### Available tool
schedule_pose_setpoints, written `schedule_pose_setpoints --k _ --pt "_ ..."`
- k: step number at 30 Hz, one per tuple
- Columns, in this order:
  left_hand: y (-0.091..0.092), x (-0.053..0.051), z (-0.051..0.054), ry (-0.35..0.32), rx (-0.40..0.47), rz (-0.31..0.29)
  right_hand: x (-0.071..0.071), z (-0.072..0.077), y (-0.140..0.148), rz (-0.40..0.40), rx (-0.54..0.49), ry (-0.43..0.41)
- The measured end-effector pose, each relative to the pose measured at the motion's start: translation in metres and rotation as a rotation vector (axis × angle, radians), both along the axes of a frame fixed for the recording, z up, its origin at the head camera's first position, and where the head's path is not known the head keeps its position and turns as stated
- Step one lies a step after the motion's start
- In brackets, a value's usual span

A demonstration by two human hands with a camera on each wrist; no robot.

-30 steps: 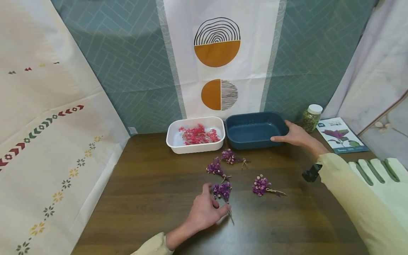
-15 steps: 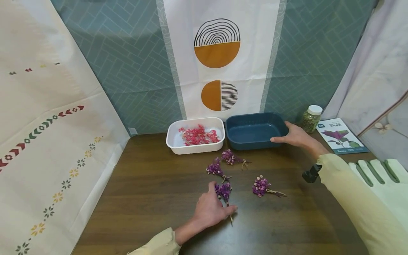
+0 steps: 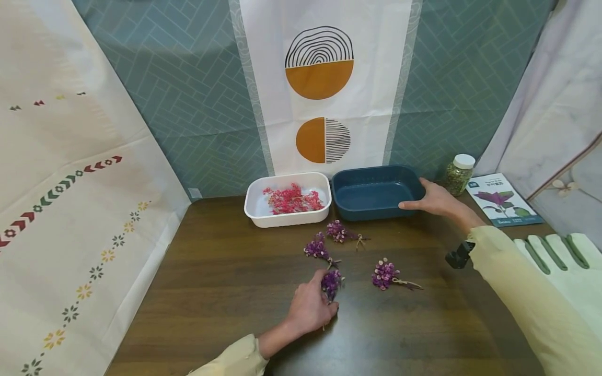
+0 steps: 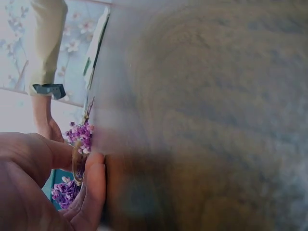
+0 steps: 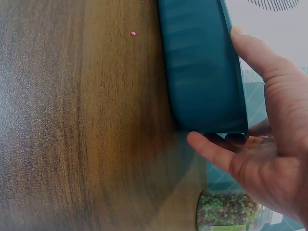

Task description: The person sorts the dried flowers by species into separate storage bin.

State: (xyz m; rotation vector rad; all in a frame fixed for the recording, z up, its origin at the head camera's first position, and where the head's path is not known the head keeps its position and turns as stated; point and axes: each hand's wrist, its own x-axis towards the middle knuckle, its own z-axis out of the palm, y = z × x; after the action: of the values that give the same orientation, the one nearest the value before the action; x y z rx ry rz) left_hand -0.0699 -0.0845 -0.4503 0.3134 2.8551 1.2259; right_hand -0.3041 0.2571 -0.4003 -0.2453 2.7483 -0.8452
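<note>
My left hand (image 3: 311, 307) pinches the tied stems of a purple flower bunch (image 3: 332, 282) low over the table; in the left wrist view its thumb and fingers (image 4: 95, 183) close round the stem, with purple blossoms (image 4: 66, 192) beside them. My right hand (image 3: 436, 199) holds the right end of the empty dark blue tray (image 3: 376, 213), thumb on its rim and fingers against its end wall in the right wrist view. Three more purple bunches lie on the table: one (image 3: 316, 247) just beyond my left hand, another (image 3: 336, 231) behind it, the third (image 3: 384, 274) to the right.
Left of the blue tray stands a white tray (image 3: 264, 221) holding pink-red flowers (image 3: 292, 200). A white-lidded jar (image 3: 457, 176) and a printed leaflet (image 3: 503, 201) are at the back right. A white and green striped item (image 3: 562, 261) lies at the right edge.
My left thumb and fingers have closed round the bunch's stems, and the bunch has shifted slightly. The right hand stays at the blue tray.
</note>
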Motion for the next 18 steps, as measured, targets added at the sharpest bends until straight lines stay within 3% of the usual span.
schedule_pose_setpoints --k 4,8,13,18 --pt "-0.003 0.001 0.001 -0.030 0.095 -0.053 -0.001 -0.001 0.001 -0.003 -0.001 -0.005" --pt "-0.006 0.002 0.002 -0.042 0.129 -0.087 -0.001 -0.001 0.001 -0.003 -0.001 0.001" --pt "-0.008 0.000 0.008 -0.042 0.114 -0.107 0.002 0.001 0.000 -0.004 -0.001 -0.001" --pt "-0.011 -0.011 0.023 0.004 0.085 -0.142 0.002 0.002 -0.001 -0.006 -0.009 -0.010"
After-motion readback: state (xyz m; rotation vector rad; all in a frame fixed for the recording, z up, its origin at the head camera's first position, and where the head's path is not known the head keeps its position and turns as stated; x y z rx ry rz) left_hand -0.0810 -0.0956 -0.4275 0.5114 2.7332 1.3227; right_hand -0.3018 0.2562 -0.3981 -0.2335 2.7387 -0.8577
